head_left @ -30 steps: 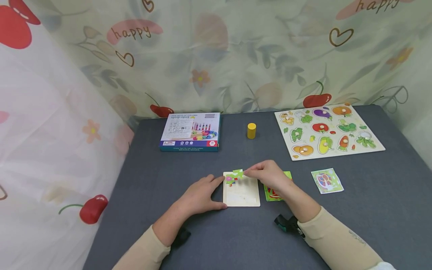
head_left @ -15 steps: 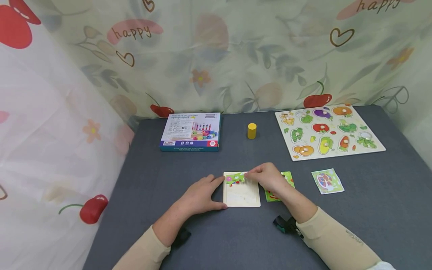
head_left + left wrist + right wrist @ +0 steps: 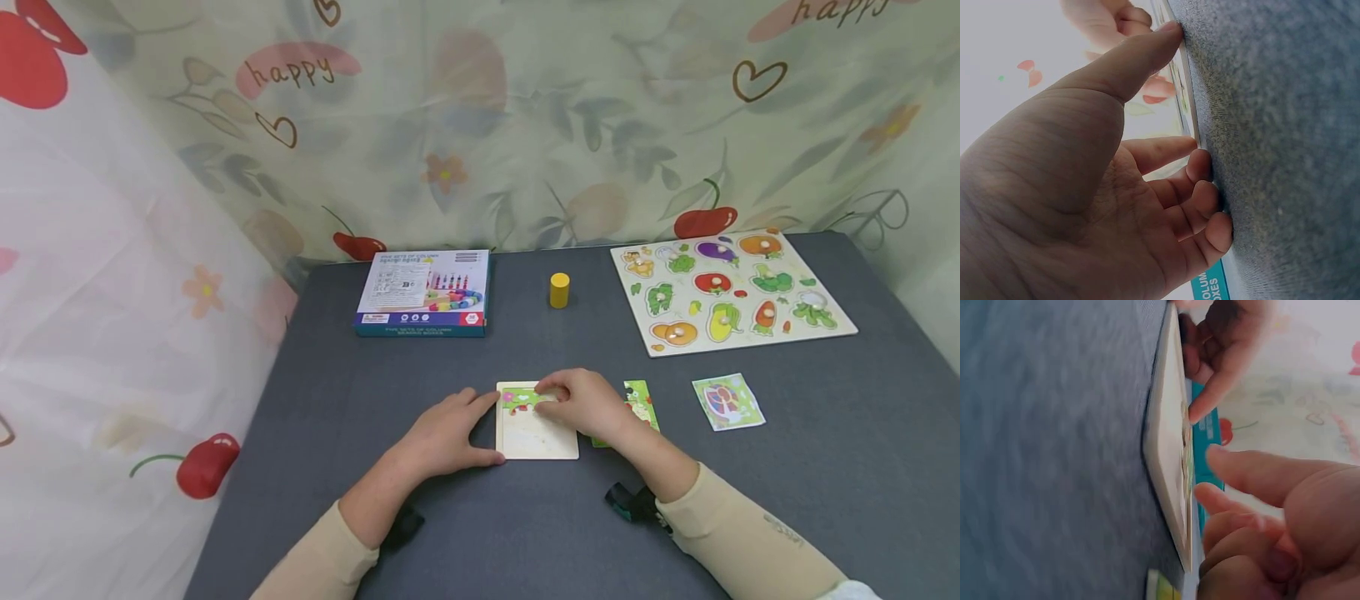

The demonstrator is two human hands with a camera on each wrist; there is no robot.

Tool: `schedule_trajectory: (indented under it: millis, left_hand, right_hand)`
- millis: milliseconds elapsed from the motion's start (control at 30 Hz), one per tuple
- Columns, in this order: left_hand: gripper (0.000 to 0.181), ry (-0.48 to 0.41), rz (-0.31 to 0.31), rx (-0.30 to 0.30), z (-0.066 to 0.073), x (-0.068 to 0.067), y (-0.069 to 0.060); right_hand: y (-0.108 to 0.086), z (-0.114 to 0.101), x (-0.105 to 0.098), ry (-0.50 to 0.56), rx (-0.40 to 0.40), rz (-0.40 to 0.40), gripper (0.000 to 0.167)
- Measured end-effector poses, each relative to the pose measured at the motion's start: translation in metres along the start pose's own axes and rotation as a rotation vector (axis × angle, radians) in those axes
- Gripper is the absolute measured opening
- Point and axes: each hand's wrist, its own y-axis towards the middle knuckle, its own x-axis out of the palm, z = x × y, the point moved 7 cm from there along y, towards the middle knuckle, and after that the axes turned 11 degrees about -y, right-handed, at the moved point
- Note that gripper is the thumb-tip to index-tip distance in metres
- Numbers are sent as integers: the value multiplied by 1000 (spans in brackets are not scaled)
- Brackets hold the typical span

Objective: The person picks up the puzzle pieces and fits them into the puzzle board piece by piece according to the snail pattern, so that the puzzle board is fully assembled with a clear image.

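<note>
In the head view a pale wooden puzzle tray (image 3: pixel 536 440) lies flat, with joined green jigsaw pieces (image 3: pixel 517 400) along its top left. My left hand (image 3: pixel 446 435) rests at its left side, index fingertip at the upper corner and thumb at the lower one. Over the tray's upper right is my right hand (image 3: pixel 588 404), its fingertips at the jigsaw pieces. The right wrist view shows that thumb and index finger apart, the index tip close to the tray (image 3: pixel 1163 419) and the other fingers curled. Whether a piece sits under these fingertips is hidden.
A green picture puzzle (image 3: pixel 639 398) lies partly under my right wrist, and a square picture card (image 3: pixel 727 402) farther right. Behind are a bead-set box (image 3: pixel 422 296), a yellow cylinder (image 3: pixel 559 291) and a vegetable peg board (image 3: pixel 735 292). A curtain (image 3: pixel 480 125) hangs behind the table.
My right hand has brought a green jigsaw piece down into the tray's top row beside the others, then shifted slightly, its thumb and index finger parting. My left hand has stayed put.
</note>
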Motion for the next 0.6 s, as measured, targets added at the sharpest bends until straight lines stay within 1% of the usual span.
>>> schedule_trajectory:
  millis: [67,167,367,600]
  left_hand:
    - [93,0,-1,4,0,1,0]
    - [93,0,-2,6,-1,1,1]
    - [93,-2,-3,7,0,1,0]
    - [93,-1,-2,7,1,-1,-1]
  right_hand:
    - [1,-2,3,-14,-42,5,25]
    - [2,-1,6,-29,-72,27,24]
    - [4,0,8,-60,-102,75,25]
    - [6,-1,8,-105,-121,97,29]
